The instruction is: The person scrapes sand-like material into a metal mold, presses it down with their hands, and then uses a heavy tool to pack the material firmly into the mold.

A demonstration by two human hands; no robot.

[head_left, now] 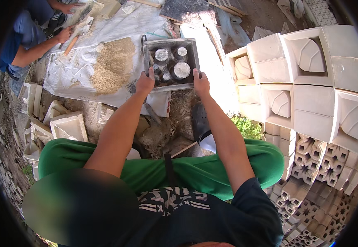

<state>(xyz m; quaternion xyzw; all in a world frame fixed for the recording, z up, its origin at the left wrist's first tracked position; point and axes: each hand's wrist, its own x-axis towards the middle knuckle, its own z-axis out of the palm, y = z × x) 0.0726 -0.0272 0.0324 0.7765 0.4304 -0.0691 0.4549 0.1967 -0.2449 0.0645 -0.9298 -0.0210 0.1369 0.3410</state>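
Observation:
Both my hands hold a square dark grey box mould (170, 43) by its near side corners. My left hand (145, 82) is wrapped round its left side, thumb along the rim. Closed on the right side is my right hand (201, 83), its thumb also up on the rim. Inside the mould stand several round posts of different widths; the widest post (182, 70) and another wide post (161, 55) have pale, powder-coated tops. A grey elongated thing (152, 114) lies on the dirt below my left hand.
A sand heap (114, 65) lies on a white sheet (74, 66) left of the mould. At upper left, a co-worker's hand (65, 34) is by a wooden-handled trowel (71, 45). Cast blocks (292, 92) are stacked on the right; pale hollow pieces (69, 126) lie at left.

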